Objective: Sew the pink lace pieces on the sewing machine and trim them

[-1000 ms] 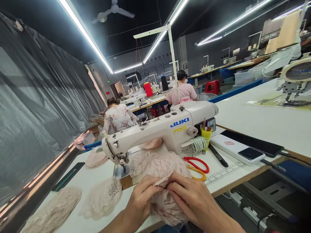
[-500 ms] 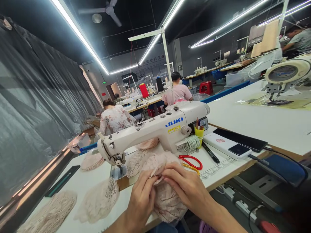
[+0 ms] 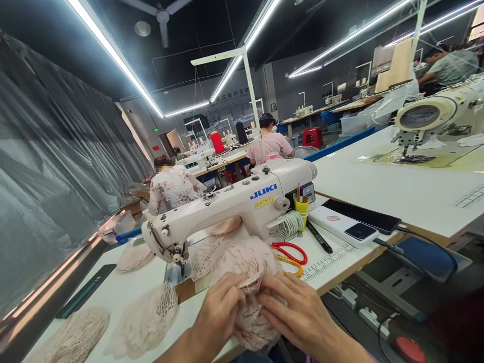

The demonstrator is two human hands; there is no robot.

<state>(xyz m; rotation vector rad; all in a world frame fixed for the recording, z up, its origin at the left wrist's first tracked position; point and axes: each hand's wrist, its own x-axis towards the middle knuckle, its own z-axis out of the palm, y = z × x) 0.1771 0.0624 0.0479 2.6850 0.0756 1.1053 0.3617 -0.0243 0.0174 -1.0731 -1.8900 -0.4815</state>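
A bunched piece of pale pink lace fabric (image 3: 245,257) lies at the table's front edge, part of it hanging over. My left hand (image 3: 221,307) is closed on its near folds, thumb and fingers pinched together. On the other side my right hand (image 3: 293,307) grips the same lace, fingers bent over it. The fabric hides some fingertips. Just beyond stands a white sewing machine (image 3: 227,201), its needle and presser foot (image 3: 181,269) to the left of the lace. Red-handled scissors (image 3: 293,252) and a yellow-orange handle (image 3: 293,267) lie right of the fabric.
Stacks of lace pieces (image 3: 145,317) lie on the left of the table, near a dark ruler-like strip (image 3: 86,290). To the right are a black marker (image 3: 319,237), a yellow pen cup (image 3: 301,212) and a white power bank (image 3: 342,227). People sit at machines further back.
Both hands have shifted slightly down on the lace and turned a fold of it upward between them. The whole view has swung a little to the right.
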